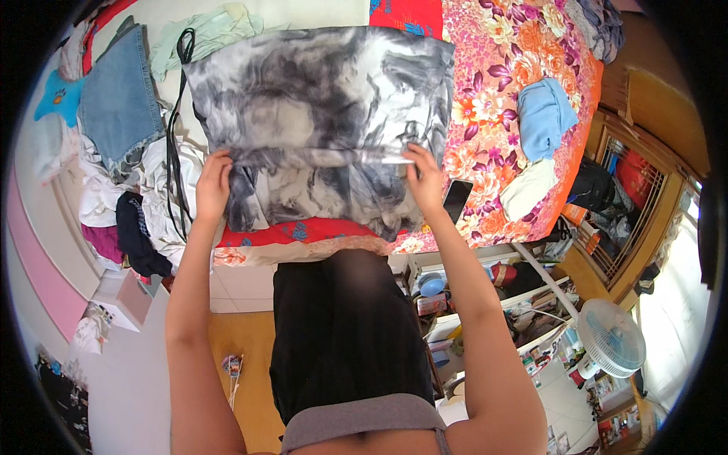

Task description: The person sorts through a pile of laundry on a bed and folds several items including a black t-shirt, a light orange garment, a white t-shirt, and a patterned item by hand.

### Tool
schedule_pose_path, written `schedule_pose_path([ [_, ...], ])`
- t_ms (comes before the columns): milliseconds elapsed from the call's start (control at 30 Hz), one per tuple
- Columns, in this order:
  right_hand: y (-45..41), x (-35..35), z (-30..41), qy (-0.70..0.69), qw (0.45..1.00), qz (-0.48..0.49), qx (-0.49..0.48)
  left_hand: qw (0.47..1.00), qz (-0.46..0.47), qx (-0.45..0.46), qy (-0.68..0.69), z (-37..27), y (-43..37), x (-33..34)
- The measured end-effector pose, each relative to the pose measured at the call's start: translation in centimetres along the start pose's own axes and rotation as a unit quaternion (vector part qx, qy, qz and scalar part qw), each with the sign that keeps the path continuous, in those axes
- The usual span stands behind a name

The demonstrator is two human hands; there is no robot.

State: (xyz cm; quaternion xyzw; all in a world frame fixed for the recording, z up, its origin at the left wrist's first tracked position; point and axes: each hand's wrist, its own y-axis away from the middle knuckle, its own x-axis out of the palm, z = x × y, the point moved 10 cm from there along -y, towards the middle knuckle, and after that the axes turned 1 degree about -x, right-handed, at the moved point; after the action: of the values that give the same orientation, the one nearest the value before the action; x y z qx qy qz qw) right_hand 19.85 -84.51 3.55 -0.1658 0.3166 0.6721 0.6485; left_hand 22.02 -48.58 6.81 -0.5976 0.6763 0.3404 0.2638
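Observation:
A grey, white and black marbled garment (335, 96) lies spread flat across the bed in front of me. Along its lower part runs a narrow folded band of the same cloth, with a gathered section hanging below it towards the bed's edge. My left hand (213, 185) pinches the left end of this band between thumb and fingers. At the band's right end, my right hand (425, 179) grips the cloth with thumb and fingertips. Long black cords (172, 148) trail beside the garment's left side. A dark-screened phone (457, 199) rests just right of my right hand.
Folded denim (120, 96) and a pile of white clothes (170, 182) sit to the left. A floral sheet (483, 136) covers the bed's right side, bearing a folded blue cloth (545, 119) and a cream cloth (529, 190). A fan (611, 338) stands at lower right.

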Motion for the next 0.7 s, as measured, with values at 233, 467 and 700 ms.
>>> schedule_pose_path([
  [233,-7.5,-4.1,2.8,0.132,0.985,-0.097,-0.048,0.985,-0.018,0.090,-0.146,-1.5,-8.6,0.4],
  [467,-20.8,0.9,3.8,0.277,0.959,0.029,-0.062,0.977,0.052,-0.084,-0.191,3.5,-16.8,2.8],
  [700,-20.9,-3.9,6.5,0.170,0.979,-0.033,-0.110,0.978,-0.095,0.077,-0.171,-0.6,-16.7,-3.1],
])
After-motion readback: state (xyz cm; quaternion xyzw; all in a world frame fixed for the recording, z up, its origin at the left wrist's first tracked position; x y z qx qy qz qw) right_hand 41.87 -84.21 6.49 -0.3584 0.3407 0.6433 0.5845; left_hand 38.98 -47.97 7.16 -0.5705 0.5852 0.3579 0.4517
